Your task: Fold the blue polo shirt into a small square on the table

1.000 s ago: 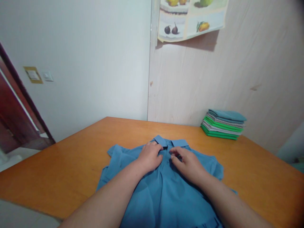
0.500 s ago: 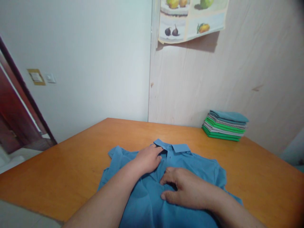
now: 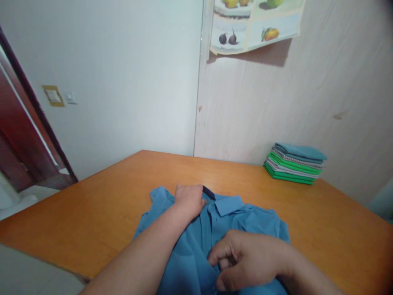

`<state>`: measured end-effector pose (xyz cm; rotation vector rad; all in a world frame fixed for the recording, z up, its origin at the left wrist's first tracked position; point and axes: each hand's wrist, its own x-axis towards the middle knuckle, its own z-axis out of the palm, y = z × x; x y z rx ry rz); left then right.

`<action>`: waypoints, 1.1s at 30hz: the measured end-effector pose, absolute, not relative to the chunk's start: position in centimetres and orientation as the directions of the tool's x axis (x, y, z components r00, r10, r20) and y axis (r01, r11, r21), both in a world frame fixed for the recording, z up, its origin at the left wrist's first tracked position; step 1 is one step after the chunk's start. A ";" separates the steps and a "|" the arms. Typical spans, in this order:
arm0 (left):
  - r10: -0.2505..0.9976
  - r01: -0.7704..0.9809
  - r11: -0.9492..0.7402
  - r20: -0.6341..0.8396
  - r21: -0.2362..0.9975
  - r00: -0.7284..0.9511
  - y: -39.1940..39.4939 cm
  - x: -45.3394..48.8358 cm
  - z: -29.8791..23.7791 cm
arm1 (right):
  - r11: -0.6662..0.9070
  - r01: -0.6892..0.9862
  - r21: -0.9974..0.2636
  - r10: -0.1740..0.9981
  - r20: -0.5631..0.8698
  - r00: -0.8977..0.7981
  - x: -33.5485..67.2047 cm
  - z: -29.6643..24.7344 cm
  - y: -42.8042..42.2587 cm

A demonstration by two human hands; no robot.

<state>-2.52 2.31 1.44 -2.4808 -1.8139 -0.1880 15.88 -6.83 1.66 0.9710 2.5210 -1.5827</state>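
A blue shirt (image 3: 196, 246) lies on the worktop (image 3: 107, 213), near its middle, at the edge closest to the person, with its collar (image 3: 229, 205) pointing away. The right flap of the collar lies flat, and a dark strip shows at the inside of the neck. The left hand (image 3: 190, 200) rests upon the left side of the collar, with the fingers bent over it; the fingertips are hidden, so I cannot tell whether it grips the cloth. The right hand (image 3: 239, 260) is lower, over the front of the shirt, its fingers curved and a moderate gap between forefinger and thumb. Well apart from the shirt, at the far right of the worktop, stands a stack of folded cloths (image 3: 294, 166), in blue, green, grey and checked colours. Behind, a poster with painted fruits (image 3: 254, 24) hangs on the wall (image 3: 138, 73).
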 end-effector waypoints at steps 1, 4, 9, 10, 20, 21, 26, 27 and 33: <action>0.949 0.957 -0.290 0.135 0.019 0.285 2.4 -2.7 1.6 | 0.281 0.499 -0.820 0.501 -0.318 -0.805 15.9 1.6 -6.8; 0.954 0.962 -0.272 0.142 0.028 0.265 2.4 -3.1 1.8 | 0.154 0.450 -0.880 0.542 -0.306 -0.782 15.7 1.5 -6.8; 0.956 0.957 -0.272 0.140 0.103 0.256 1.8 -3.0 2.2 | -0.063 0.358 -0.931 0.779 -0.270 -0.566 15.7 0.7 -5.5; 0.957 0.952 -0.276 0.132 0.130 0.259 1.6 -2.9 2.3 | -0.054 0.346 -0.937 0.831 -0.234 -0.504 15.8 0.5 -5.1; 0.912 0.846 -0.379 -0.003 0.374 0.410 1.7 -2.4 2.1 | -0.036 0.188 -0.981 0.997 -0.047 -0.057 16.9 -1.2 -2.2; 0.905 0.838 -0.382 -0.025 0.390 0.425 1.6 -2.4 2.1 | -0.035 0.157 -0.987 0.998 -0.043 -0.049 16.8 -1.3 -2.1; 0.878 0.809 -0.424 -0.037 0.408 0.478 1.4 -2.2 1.9 | 0.004 0.109 -0.994 1.000 0.002 -0.017 16.5 -1.9 -2.1; 0.871 0.796 -0.436 -0.026 0.419 0.490 1.5 -2.2 1.6 | 0.018 0.133 -0.991 1.000 0.014 -0.028 16.5 -2.0 -2.1; 0.841 0.667 -0.407 -0.028 0.624 0.540 2.4 -2.1 0.3 | 0.104 0.430 -0.897 0.990 0.052 -0.132 16.6 -2.5 -2.3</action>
